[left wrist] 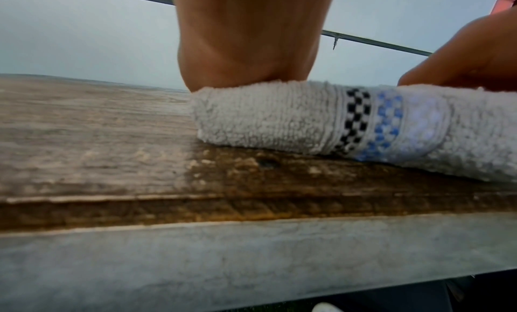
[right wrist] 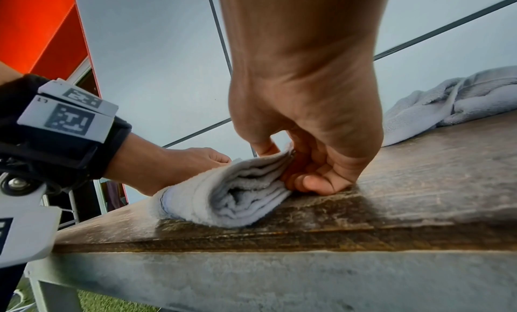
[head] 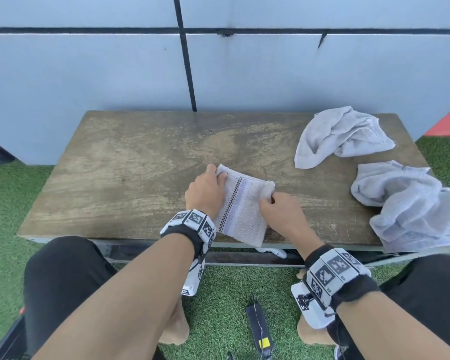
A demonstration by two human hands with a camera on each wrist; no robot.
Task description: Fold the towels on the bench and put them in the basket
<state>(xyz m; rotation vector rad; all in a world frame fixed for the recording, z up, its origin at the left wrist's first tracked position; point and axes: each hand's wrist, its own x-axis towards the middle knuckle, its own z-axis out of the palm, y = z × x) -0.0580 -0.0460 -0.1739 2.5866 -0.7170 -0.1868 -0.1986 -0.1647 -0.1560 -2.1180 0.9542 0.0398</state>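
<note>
Hands (head: 205, 189) (head: 279, 207) pinch folded towel (head: 240, 206).

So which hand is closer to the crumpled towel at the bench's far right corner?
Right. The right hand pinches the folded towel's right edge, on the side facing the crumpled towel. The left hand grips the folded towel's far left corner, farther away.

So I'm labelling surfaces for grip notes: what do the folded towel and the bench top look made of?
Folded towel: looks like looped terry cloth, probably cotton, with a fuzzy matte pile and a woven checked band. Bench top: apparently worn, unvarnished wood, dull, with visible grain and stains.
</note>
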